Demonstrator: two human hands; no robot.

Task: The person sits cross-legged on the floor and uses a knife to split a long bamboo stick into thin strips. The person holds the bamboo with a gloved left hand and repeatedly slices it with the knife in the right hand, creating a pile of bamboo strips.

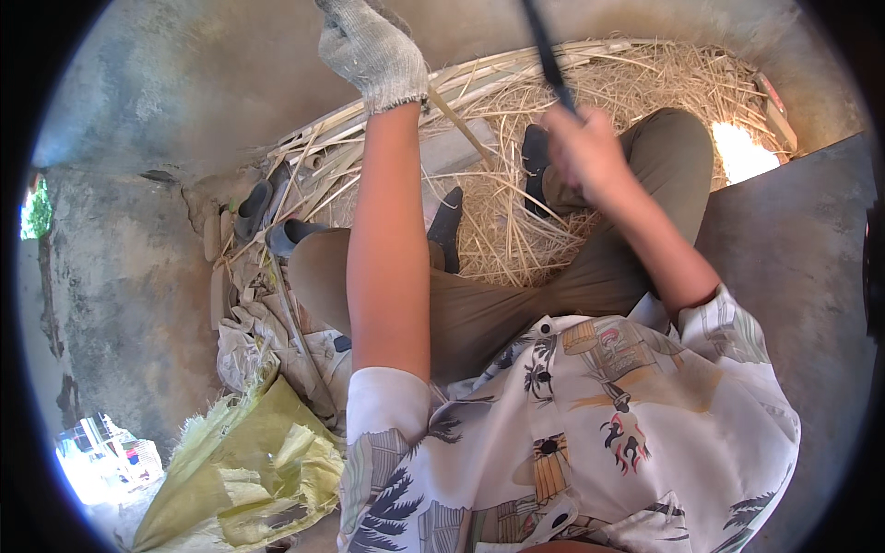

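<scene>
My left hand [373, 55], in a knitted white work glove, is raised at the top and closed. A thin tan stick [464, 127] slants down from behind the glove's cuff toward the straw; the glove hides its upper part. My bare right hand [590, 152], smeared by motion, is wrapped round a long dark knife-like tool [546, 51]. This tool points up and runs out of the top edge; its blade cannot be made out clearly. Both hands are above my crossed legs [498, 318], well apart from each other.
Pale shavings and strips [645, 88] cover the floor around my dark-socked feet, with a grey block [458, 147] among them. Dark shoes [253, 210] stand at left by the wall. A torn yellow-green woven sack [249, 461] lies lower left. A grey wall [793, 249] rises at right.
</scene>
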